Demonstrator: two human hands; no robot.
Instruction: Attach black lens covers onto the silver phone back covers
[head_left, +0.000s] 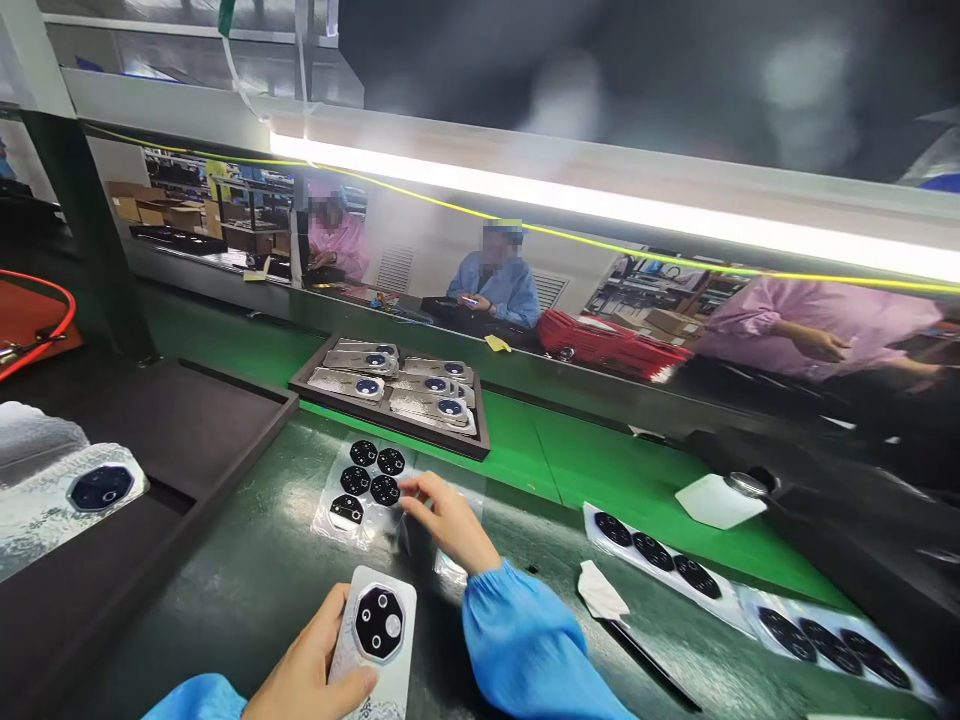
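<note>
My left hand (307, 660) grips a pale phone back cover (346, 640) with a patterned lower part and a black round camera plate with several openings. On the bench ahead lies a clear sheet (330, 505) of round black camera stickers (355, 481). My right hand (446, 520) reaches over the right side of this sheet. Its thumb and index finger are slightly apart at the edge of one black sticker (385, 490); whether they touch it I cannot tell. Another sticker (346, 512) at the sheet's near left shows a white part.
A dark tray (480, 450) of phone covers stands behind the sheet. More sticker strips (652, 552) lie right, near a black-handled tool with white wrapping (645, 660) and a white bottle (720, 503). Another cover (67, 510) rests on a left tray. Co-workers sit beyond the partition.
</note>
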